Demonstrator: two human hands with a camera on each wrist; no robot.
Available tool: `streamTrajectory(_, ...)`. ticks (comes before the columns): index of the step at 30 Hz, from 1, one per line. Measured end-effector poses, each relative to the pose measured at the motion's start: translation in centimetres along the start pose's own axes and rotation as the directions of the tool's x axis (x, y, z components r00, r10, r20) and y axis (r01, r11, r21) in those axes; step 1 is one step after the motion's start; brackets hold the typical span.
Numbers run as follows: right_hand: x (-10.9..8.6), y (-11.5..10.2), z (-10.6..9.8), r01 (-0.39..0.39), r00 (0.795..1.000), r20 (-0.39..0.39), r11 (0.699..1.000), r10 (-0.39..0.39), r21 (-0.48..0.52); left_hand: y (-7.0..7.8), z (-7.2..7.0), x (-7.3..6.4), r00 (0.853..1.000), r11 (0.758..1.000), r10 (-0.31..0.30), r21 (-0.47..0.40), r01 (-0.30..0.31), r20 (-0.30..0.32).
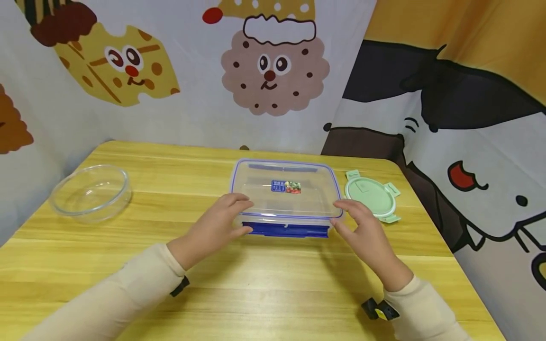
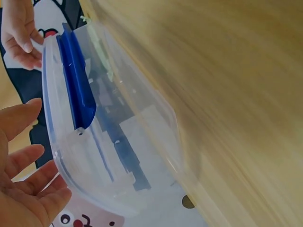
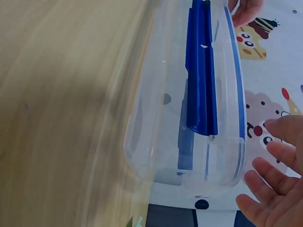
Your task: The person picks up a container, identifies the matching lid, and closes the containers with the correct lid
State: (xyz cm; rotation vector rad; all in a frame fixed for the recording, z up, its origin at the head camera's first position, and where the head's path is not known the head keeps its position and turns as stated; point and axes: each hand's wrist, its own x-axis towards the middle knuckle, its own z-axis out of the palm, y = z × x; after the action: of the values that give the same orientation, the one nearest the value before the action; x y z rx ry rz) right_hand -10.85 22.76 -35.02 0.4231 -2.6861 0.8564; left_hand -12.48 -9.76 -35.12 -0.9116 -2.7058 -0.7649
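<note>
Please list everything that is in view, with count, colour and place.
Table: one, yellow wood, below
Box: one, clear, table's middle
Latches: two seen, blue, box's near and far sides
Label: one, multicoloured, box top
Bowl: one, clear, table's left
Lid: one, pale green, right of box
Backdrop: count unclear, multicoloured, behind table
Sleeves: two, cream, foreground
Wrist devices: two, black, one per sleeve
Left fingers: one set, bare, at box's near left corner
Right fingers: one set, bare, at box's near right corner
</note>
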Motion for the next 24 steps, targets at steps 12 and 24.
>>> streamTrajectory(12,-0.7,-0.1,1.1,0.162,0.986,-0.024,0.981,-0.165,-0.109,0.4,0.9,-0.3,0.998,0.994,0.056,0.096,-0.057,0.016)
streamTrajectory(24,-0.7,-0.2,1.7,0.267,0.963,0.025,0.936,-0.269,-0.228,-0.2,1.6,-0.6,0.99,0.979,0.141,0.152,-0.138,-0.011)
